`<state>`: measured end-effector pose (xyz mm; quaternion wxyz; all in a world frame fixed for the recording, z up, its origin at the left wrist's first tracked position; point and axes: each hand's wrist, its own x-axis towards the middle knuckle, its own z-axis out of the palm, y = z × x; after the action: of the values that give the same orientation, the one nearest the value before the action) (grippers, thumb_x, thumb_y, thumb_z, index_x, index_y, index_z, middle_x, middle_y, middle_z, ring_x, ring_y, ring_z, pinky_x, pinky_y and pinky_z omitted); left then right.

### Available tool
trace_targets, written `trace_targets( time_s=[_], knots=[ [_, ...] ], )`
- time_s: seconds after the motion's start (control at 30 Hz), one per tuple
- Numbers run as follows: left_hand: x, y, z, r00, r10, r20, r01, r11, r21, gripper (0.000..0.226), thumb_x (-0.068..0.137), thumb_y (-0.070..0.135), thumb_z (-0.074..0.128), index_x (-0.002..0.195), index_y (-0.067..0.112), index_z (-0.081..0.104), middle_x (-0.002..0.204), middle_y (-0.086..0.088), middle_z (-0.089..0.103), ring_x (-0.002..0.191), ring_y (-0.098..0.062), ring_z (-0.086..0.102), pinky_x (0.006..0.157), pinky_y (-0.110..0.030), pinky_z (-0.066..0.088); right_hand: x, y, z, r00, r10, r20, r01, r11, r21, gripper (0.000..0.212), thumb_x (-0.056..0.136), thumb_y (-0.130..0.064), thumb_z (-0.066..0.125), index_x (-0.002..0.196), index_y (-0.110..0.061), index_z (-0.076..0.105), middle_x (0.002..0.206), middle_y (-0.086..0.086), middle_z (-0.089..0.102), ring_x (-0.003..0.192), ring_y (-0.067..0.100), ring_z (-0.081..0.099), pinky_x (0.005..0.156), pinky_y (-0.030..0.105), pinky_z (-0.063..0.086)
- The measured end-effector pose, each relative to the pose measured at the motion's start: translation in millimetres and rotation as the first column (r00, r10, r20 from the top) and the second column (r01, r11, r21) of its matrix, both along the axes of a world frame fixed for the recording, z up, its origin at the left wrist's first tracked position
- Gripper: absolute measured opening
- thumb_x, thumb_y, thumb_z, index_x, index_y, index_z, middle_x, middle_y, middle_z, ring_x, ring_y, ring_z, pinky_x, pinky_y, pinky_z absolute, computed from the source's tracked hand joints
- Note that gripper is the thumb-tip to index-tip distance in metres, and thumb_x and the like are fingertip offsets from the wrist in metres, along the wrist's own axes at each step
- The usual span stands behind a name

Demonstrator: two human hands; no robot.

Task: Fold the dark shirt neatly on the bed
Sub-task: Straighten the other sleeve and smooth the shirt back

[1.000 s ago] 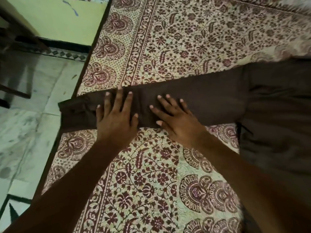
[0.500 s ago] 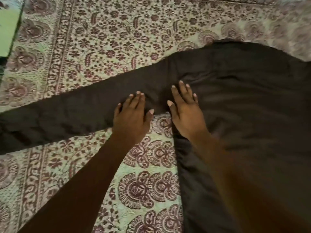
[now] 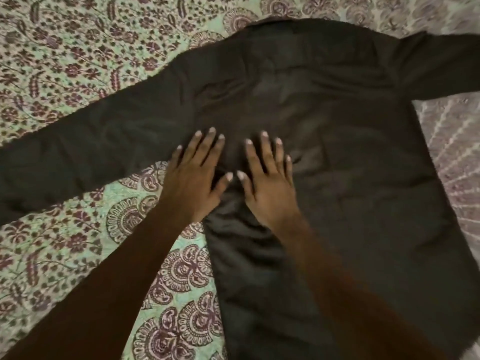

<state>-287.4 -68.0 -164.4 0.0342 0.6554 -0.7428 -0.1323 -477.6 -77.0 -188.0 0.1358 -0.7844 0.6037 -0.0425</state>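
Note:
The dark shirt (image 3: 337,141) lies spread flat on the bed, back side up, collar end at the top. One long sleeve (image 3: 85,152) stretches out to the left edge of view, and the other sleeve (image 3: 441,63) runs off to the upper right. My left hand (image 3: 194,178) rests flat with fingers apart where the left sleeve meets the body. Beside it, thumbs almost touching, my right hand (image 3: 267,183) presses flat on the shirt's body. Neither hand grips cloth. My forearms hide part of the lower shirt.
The bed is covered by a pale green sheet (image 3: 78,61) with a maroon floral and paisley print. It shows around the shirt on the left, at the top and at the far right (image 3: 457,157).
Both hands have slid rightward along the left sleeve, from near its cuff to the armpit and body. The view followed, so the floor and bed edge left the frame and the whole shirt body appears.

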Motion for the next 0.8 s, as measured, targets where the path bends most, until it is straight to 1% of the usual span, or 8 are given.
trace_targets(
  time_s=[0.1,0.2,0.27,0.37,0.5,0.57,0.67,0.8],
  knots=[
    [-0.4,22.6,-15.4,0.987,0.077,0.144,-0.078,0.997,0.004,0.078,0.098,0.066,0.024,0.164,0.028,0.008,0.173,0.005,0.003,0.159,-0.021,0.011,0.125,-0.057,0.013,-36.6,-30.1,-10.4,0.990,0.116,-0.085,-0.118,0.993,-0.015,0.065,0.102,-0.065,0.030,0.162,-0.042,0.018,0.174,0.001,0.002,0.160,0.028,0.003,0.125,0.058,0.015],
    [-7.3,24.4,-12.3,0.961,0.199,0.189,-0.207,0.978,0.022,0.077,0.098,0.057,0.023,0.164,0.019,0.011,0.173,0.000,0.005,0.159,-0.027,0.011,0.124,-0.061,0.009,-104.0,-18.6,-8.4,0.967,-0.207,-0.147,0.201,0.978,-0.052,0.072,0.096,-0.077,0.023,0.161,-0.046,0.015,0.174,0.000,0.006,0.160,0.030,0.008,0.125,0.059,0.015],
    [-26.4,15.2,-4.6,0.947,0.255,0.196,-0.265,0.964,0.028,0.078,0.095,0.048,0.025,0.161,0.006,0.020,0.172,-0.010,0.012,0.158,-0.032,0.013,0.124,-0.062,0.010,-143.5,-3.1,-1.9,0.879,-0.452,-0.150,0.453,0.891,-0.031,0.078,0.093,-0.082,0.016,0.162,-0.046,0.010,0.174,0.002,0.007,0.159,0.031,0.008,0.124,0.062,0.015],
    [-58.1,5.5,2.2,0.977,0.182,0.107,-0.182,0.983,-0.008,0.076,0.095,0.044,0.030,0.159,0.004,0.026,0.171,-0.014,0.015,0.158,-0.031,0.014,0.125,-0.058,0.017,-157.3,-5.5,4.9,0.799,-0.592,-0.101,0.596,0.803,0.002,0.091,0.089,-0.085,0.010,0.164,-0.033,0.010,0.173,0.012,0.002,0.158,0.043,-0.001,0.124,0.064,0.007],
    [-86.9,20.9,-14.5,0.993,0.074,0.088,-0.076,0.997,0.022,0.082,0.098,0.064,0.025,0.164,0.016,0.014,0.173,-0.004,0.007,0.159,-0.026,0.008,0.126,-0.055,0.014,-112.6,-48.1,5.3,0.991,-0.134,-0.029,0.131,0.989,-0.075,0.072,0.101,-0.067,0.031,0.163,-0.034,0.018,0.174,0.006,0.000,0.159,0.034,-0.003,0.125,0.059,0.008],
    [-95.9,41.9,-20.0,0.989,0.081,0.125,-0.087,0.995,0.041,0.086,0.097,0.069,0.024,0.164,0.018,0.009,0.173,-0.003,0.003,0.160,-0.026,0.005,0.127,-0.056,0.011,-102.6,-62.6,-1.1,1.000,0.021,-0.019,-0.021,1.000,0.012,0.065,0.101,-0.067,0.032,0.161,-0.046,0.018,0.174,0.000,-0.002,0.160,0.028,-0.004,0.126,0.060,0.010],
    [-102.6,82.9,-14.2,0.983,0.103,0.154,-0.113,0.992,0.059,0.091,0.094,0.070,0.029,0.165,0.017,0.007,0.173,-0.002,0.000,0.160,-0.028,0.004,0.127,-0.056,0.010,-137.5,-49.5,-7.3,0.983,-0.169,-0.077,0.170,0.985,0.015,0.066,0.096,-0.077,0.025,0.157,-0.057,0.012,0.174,-0.005,0.001,0.160,0.025,0.000,0.126,0.057,0.006],
    [-119.5,134.9,-5.0,0.985,0.087,0.150,-0.100,0.991,0.084,0.091,0.092,0.067,0.036,0.164,0.015,0.016,0.173,-0.005,0.003,0.159,-0.032,0.010,0.124,-0.060,0.017,-215.3,2.8,1.9,0.851,-0.512,-0.121,0.515,0.857,0.000,0.075,0.093,-0.083,0.025,0.159,-0.053,0.006,0.174,0.000,0.002,0.160,0.028,0.003,0.125,0.062,0.009]
  ],
)
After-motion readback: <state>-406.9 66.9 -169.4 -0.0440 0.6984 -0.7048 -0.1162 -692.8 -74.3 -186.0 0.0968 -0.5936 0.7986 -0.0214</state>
